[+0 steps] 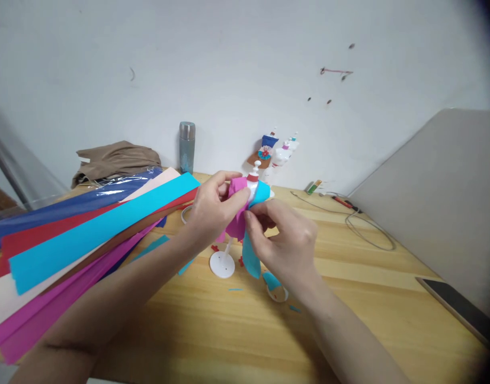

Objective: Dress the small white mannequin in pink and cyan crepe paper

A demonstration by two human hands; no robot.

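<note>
A miniature dress form (252, 178) with a white knob top and red neck stands tilted on a round white base (222, 265). Pink crepe paper (236, 226) covers one side of it, and a blue crepe paper strip (251, 256) crosses its other side and hangs down. My left hand (213, 205) is closed around the dress form's upper body, thumb across its front. At its waist, my right hand (283, 234) pinches the blue strip between thumb and fingertips. The fingers partly hide the waist.
Crepe paper sheets (104, 229) in several colours lie at the left. Behind stand a thermos (187, 148), brown cloth (117, 160) and other dressed forms (265, 152). A tape roll (277, 295) and blue scraps lie in front. A cable (365, 232) and phone (453, 306) are at the right.
</note>
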